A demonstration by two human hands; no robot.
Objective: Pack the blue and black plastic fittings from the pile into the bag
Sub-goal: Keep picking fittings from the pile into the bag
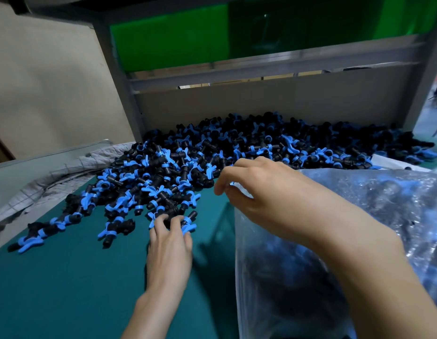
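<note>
A big pile of blue and black plastic fittings (212, 152) covers the back of the teal table (66, 277) and spills toward me. At its near edge my left hand (169, 243) lies palm down, with its fingertips curled over a few fittings (188, 222). A clear plastic bag (286, 277) stands at the right, with dark fittings showing through it. My right hand (256, 189) pinches the bag's upper edge and holds it up beside the pile.
A crumpled grey cloth (53, 177) lies at the table's left. A cardboard panel (261, 104) and a grey metal frame (119, 77) close off the back. More clear plastic (396, 204) is bunched at the far right.
</note>
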